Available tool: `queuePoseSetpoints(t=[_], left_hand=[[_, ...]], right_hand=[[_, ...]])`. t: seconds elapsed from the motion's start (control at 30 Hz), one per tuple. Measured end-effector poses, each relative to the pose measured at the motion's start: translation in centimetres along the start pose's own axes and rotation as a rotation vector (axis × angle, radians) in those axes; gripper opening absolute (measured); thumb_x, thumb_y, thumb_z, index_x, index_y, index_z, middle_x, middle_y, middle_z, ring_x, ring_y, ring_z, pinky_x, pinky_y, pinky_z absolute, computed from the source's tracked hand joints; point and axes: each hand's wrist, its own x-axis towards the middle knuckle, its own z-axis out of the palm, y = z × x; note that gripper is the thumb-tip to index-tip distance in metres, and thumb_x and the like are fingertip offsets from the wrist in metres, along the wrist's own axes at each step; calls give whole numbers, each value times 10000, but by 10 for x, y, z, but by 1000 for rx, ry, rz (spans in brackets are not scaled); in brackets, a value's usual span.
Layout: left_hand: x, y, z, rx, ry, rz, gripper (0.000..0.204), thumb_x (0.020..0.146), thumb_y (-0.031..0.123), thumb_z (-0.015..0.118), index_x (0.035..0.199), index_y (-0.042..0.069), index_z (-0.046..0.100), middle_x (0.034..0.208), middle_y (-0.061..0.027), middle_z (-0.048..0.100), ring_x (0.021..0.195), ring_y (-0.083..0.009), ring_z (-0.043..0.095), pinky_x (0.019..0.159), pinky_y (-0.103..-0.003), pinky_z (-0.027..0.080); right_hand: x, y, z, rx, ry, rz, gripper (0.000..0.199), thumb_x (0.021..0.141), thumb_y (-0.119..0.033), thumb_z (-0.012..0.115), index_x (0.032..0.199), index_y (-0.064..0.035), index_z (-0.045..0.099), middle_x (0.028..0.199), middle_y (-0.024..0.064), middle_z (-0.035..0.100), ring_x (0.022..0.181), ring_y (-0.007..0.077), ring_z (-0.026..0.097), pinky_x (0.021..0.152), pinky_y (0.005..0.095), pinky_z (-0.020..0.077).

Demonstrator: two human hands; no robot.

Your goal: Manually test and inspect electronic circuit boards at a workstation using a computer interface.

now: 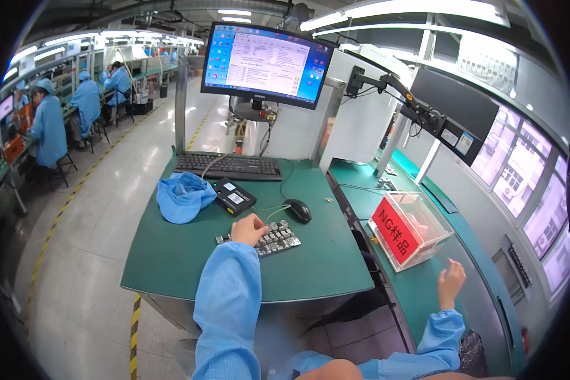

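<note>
Gridded gray parts (277, 239) lie crosswise by the left hand (249, 229), slanting away rightward.

Room on green table (328, 261), right front — gray blocks (278, 240) leftward, mouse (298, 211), black box (236, 197) behind, clear bin (430, 246) rightward

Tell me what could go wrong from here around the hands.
1. The left hand is at a cluster of small metallic parts packed close together, so it might knock neighbouring pieces askew.
2. The black mouse lies just beyond the parts; if nudged toward them, it could disturb them.
3. The right hand is near the clear box with a red front and might bump it.
</note>
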Motion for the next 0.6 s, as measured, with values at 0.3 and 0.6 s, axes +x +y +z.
queuePoseSetpoints(t=[0.3,0.6], left_hand=[[-1,28,2,86,-1,95,210,721,290,731,783,116,631,793,-35,679,788,-206,637,775,-349,425],[-10,-11,-3,36,51,65,238,741,280,736,807,76,633,780,-100,662,728,-252,635,669,-373,489]], right_hand=[[-169,210,-93,-802,-499,927,335,796,-336,628,1052,-120,607,998,107,586,997,265,573,816,414,477],[-169,222,-203,-768,-433,1042,457,769,-391,656,1099,-79,604,1104,199,593,1071,362,551,914,457,454]])
